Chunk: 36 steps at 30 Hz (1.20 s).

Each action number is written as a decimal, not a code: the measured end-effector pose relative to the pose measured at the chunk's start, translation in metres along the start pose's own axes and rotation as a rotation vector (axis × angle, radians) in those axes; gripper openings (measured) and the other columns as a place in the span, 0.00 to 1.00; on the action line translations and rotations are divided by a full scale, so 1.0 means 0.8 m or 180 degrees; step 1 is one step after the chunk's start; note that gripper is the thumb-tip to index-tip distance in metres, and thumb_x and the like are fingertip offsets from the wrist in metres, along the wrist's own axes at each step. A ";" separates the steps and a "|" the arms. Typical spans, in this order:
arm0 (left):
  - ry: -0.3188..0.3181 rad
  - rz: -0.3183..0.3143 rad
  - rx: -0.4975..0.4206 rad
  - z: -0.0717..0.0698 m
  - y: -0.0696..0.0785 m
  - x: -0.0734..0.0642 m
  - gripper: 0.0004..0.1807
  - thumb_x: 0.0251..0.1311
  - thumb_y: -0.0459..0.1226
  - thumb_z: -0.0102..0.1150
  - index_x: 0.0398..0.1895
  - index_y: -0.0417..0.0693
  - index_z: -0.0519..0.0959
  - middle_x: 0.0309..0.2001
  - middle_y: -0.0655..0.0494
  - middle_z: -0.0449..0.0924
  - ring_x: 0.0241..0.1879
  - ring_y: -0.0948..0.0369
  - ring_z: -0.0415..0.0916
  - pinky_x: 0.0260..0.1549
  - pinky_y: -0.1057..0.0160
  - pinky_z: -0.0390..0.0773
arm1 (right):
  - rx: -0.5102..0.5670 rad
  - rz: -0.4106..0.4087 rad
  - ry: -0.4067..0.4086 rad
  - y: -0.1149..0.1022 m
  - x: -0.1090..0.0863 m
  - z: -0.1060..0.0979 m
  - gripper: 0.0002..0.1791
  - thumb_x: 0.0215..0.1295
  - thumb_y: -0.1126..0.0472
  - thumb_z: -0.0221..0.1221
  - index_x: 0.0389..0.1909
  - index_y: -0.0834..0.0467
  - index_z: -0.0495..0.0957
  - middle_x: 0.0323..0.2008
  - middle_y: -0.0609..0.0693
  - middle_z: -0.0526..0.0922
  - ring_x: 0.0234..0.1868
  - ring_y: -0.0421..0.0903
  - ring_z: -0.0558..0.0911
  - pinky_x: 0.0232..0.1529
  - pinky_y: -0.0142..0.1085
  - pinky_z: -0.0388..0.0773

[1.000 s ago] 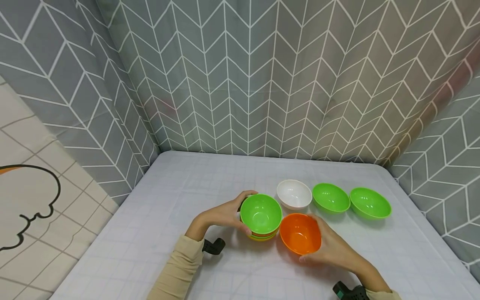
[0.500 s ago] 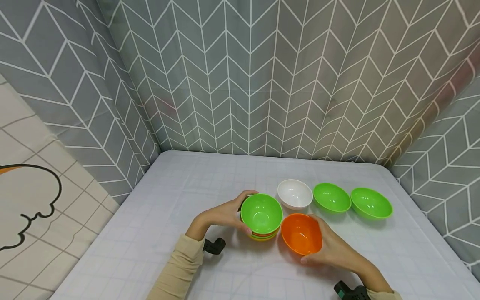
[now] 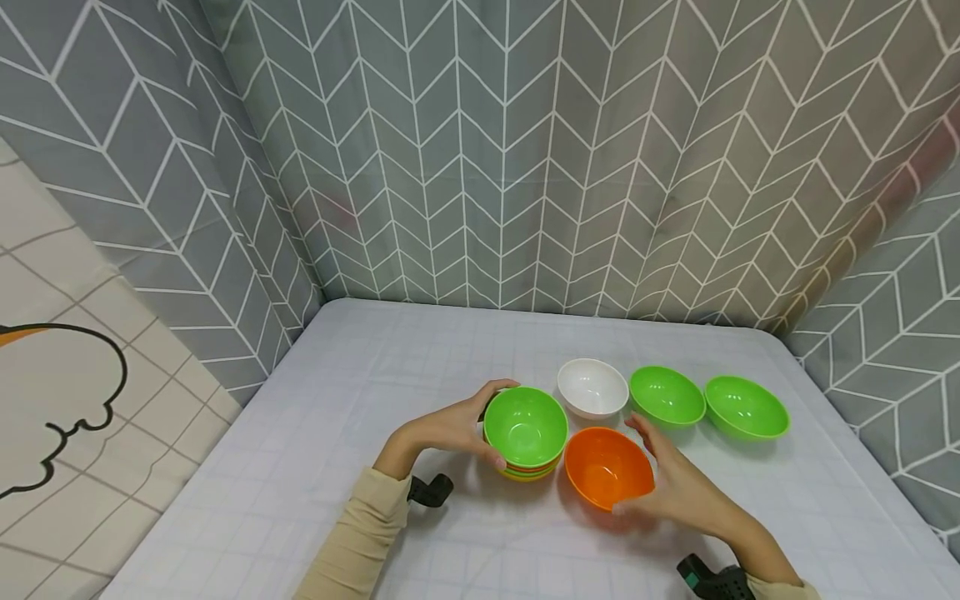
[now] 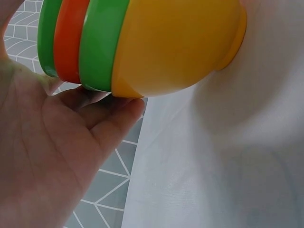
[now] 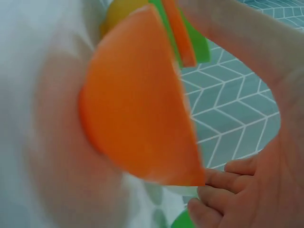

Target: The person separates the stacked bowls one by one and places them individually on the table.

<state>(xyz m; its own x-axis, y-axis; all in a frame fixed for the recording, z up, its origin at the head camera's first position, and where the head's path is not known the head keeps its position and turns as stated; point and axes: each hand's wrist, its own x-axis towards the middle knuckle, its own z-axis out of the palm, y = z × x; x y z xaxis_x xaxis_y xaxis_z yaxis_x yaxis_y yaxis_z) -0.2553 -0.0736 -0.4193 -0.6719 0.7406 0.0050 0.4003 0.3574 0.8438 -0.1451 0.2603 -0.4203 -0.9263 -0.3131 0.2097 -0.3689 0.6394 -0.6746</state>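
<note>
My left hand [image 3: 453,427] grips a stack of nested bowls from its left side, with the thumb at the near side of the rim. A green bowl [image 3: 527,427] is on top; below it the left wrist view shows an orange bowl [image 4: 71,42], another green bowl [image 4: 102,45] and a yellow bowl [image 4: 175,47] at the bottom. Just right of the stack, a single orange bowl [image 3: 606,468] sits upright on the table. Around its right side my right hand [image 3: 678,487] is spread, fingers off the wall, thumb near the rim. Whether the thumb touches it, I cannot tell.
Behind the orange bowl stands a white bowl [image 3: 592,388]. Two more green bowls, a nearer-centre green bowl [image 3: 666,395] and a far-right green bowl [image 3: 746,407], line up to its right. A patterned grey curtain [image 3: 495,167] hangs behind the white-covered table [image 3: 397,358].
My right hand has let go of the orange bowl; its fingers have spread and drawn off to the right. My left hand still holds the stack in place.
</note>
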 end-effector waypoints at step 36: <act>-0.0200 0.0296 -0.0183 0.001 -0.007 0.000 0.57 0.41 0.35 0.79 0.72 0.52 0.50 0.62 0.62 0.65 0.62 0.66 0.64 0.62 0.61 0.62 | -0.0361 -0.0535 -0.0656 -0.082 0.102 0.035 0.67 0.36 0.38 0.76 0.72 0.63 0.51 0.64 0.57 0.66 0.56 0.51 0.74 0.53 0.48 0.73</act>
<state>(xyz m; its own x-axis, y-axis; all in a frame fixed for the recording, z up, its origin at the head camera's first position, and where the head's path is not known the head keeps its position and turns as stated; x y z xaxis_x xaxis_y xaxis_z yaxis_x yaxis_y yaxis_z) -0.2571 -0.0748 -0.4242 -0.5924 0.8040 0.0526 0.4214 0.2536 0.8707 -0.1941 0.1736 -0.3786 -0.8205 -0.5501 0.1557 -0.5329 0.6372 -0.5567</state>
